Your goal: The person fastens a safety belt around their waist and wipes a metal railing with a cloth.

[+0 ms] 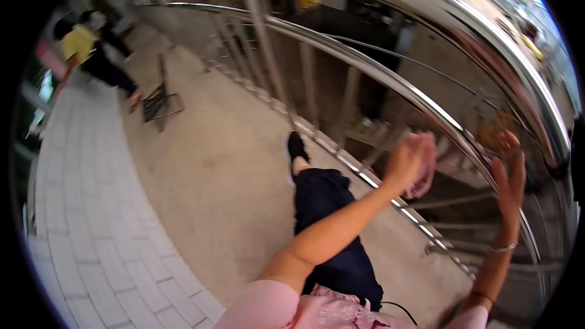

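Note:
My left hand (pixel 404 164) is closed around a bunched pink cloth (pixel 425 167), in front of the railing's lower bars. To its right, my right hand (pixel 510 176) is raised with the fingers apart and nothing visible in it. This hand is close to the shiny metal railing (pixel 390 73); whether it touches the rail I cannot tell. A bracelet (pixel 504 247) circles my right wrist. Both hands are somewhat blurred.
The railing curves along my right side, with a lower area behind its bars. A dark folding chair (pixel 163 102) stands on the beige floor (pixel 207 164). Beside a white brick-patterned wall (pixel 85 207) at far left are a person in yellow (pixel 79 44) and another person.

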Tool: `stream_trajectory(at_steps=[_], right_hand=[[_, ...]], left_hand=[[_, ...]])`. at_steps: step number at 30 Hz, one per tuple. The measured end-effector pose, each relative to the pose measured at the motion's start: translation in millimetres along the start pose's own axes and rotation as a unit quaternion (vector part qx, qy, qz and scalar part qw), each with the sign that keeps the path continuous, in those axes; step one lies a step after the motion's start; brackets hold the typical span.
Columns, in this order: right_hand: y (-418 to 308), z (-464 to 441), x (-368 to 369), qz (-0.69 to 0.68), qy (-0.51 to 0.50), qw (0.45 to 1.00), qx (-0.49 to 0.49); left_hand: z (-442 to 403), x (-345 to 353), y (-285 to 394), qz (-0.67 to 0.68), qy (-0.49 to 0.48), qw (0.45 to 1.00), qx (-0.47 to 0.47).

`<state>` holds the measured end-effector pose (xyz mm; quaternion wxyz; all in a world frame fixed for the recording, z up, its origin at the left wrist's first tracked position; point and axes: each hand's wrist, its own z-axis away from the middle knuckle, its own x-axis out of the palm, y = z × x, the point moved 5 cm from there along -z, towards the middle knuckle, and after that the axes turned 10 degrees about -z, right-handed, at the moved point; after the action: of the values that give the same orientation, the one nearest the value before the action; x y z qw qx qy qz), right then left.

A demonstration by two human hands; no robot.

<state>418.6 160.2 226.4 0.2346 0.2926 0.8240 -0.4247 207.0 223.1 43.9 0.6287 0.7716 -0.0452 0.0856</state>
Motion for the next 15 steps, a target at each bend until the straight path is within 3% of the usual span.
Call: stream_trajectory(at_steps=[1, 2, 3, 4, 7, 9, 10, 15], right_hand=[[-36, 10, 0, 0.075, 0.078, 0.993, -0.052], [-43, 28, 3, 0.059, 0.148, 0.987, -0.008], [-55, 37, 11, 0.082, 0.152, 0.985, -0.012], [-57, 53, 21, 0.029, 0.165, 0.986, -0.026], [-80, 81, 64, 0.085, 0.089, 0.991, -0.05], [-83, 90, 93, 0.039, 0.056, 0.997, -0.027], [-82, 94, 102, 0.048, 0.054, 0.997, -0.04], [-65, 82, 88, 0.06, 0.077, 0.994, -0.054]], left_hand=[[11, -2, 16, 0.097, -0.04, 0.986, -0.131], [19, -2, 38, 0.156, -0.055, 0.966, -0.199], [22, 1, 35, 0.183, -0.059, 0.942, -0.275], [31, 5, 46, 0.255, -0.146, 0.902, -0.317], [38, 16, 58, 0.301, -0.231, 0.885, -0.269], [43, 19, 64, 0.315, -0.259, 0.874, -0.262], [48, 20, 67, 0.347, -0.31, 0.846, -0.26], [52, 17, 63, 0.362, -0.332, 0.826, -0.278]])
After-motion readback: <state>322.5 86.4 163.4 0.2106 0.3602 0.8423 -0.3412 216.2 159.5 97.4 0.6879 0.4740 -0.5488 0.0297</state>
